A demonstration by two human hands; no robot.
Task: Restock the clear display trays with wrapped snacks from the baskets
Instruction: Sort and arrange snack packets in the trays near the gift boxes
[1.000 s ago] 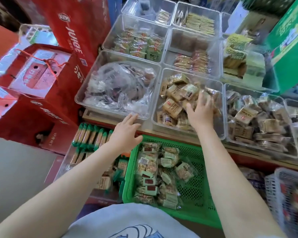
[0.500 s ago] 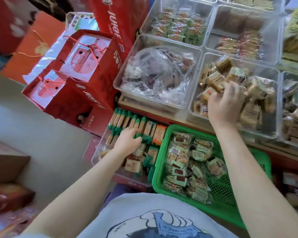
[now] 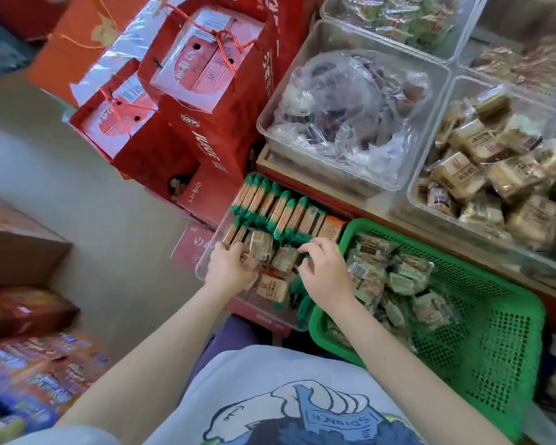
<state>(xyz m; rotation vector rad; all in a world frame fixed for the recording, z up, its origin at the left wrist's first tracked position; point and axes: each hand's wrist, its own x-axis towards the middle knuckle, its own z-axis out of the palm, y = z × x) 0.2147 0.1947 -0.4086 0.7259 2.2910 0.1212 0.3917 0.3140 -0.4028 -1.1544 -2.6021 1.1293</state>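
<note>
A low clear tray by my knees holds brown wrapped snacks and rows of green-ended packets. My left hand is inside it, fingers curled round a brown wrapped snack at the tray's left side. My right hand hovers over the tray's right side with bent fingers, its fingertips on the green-ended packets; a hold does not show. Just right of it, the green basket contains green-labelled wrapped snacks. Above, a clear display tray is piled with brown wrapped snacks.
Another clear tray holds snacks under a crumpled plastic bag. Red juice gift boxes are stacked at upper left. Cardboard boxes and colourful packets lie on the floor to the left. A wooden shelf edge carries the display trays.
My right hand left the upper display tray and came down to the low tray beside my left hand. My view swung left and down. The left hand went deeper among the brown snacks.
</note>
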